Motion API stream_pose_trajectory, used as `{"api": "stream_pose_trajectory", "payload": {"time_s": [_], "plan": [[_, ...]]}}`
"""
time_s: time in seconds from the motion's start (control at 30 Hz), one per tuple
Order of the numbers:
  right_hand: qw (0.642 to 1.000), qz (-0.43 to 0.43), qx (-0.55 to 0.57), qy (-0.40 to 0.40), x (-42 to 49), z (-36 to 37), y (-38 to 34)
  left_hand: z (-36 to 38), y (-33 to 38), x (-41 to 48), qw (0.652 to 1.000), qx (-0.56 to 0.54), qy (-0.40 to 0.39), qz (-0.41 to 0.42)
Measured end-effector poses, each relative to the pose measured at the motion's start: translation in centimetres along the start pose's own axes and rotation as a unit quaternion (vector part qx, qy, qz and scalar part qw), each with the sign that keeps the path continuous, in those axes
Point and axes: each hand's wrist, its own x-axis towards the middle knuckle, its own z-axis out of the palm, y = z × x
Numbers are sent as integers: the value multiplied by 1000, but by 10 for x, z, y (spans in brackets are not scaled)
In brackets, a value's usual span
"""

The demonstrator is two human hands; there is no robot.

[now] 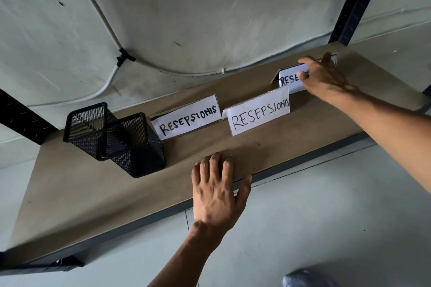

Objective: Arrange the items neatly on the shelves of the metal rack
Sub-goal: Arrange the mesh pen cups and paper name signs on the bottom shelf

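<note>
Two hands, two roles: my right hand (324, 77) pinches the top of the white folded paper sign lettered RESE (290, 79), thumb on its face, fingers over its back. My left hand (217, 189) lies flat and empty on the brown board shelf (93, 198), by its front edge. The held sign stands beyond my left hand and to its right, long axis along the shelf, partly behind the neighbouring white RESEPSIONIS sign (258, 114). My right hand is plainly nearer; I judge it should draw the sign into line.
</note>
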Motion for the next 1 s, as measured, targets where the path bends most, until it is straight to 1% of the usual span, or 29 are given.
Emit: {"api": "stream_pose_trajectory", "payload": {"time_s": [0.23, 0.4, 0.63, 0.73, 1.0], "plan": [[1000, -12, 16, -24, -1, -4, 1, 0, 1, 0, 1000, 3, -2, -4], [999, -6, 24, -37, -1, -6, 1, 0, 1, 0, 1000, -1, 4, -1], [998, -3, 41, -52, -7, -7, 0, 0, 0, 0, 1000, 3, -6, -3], [998, -38, 36, -28, -11, -10, -11, 1, 0, 0, 1000, 4, -8, -6], [980, -197, 29, 27, -41, -17, -62, 0, 2, 1, 1000, -5, -5, -9]]}}
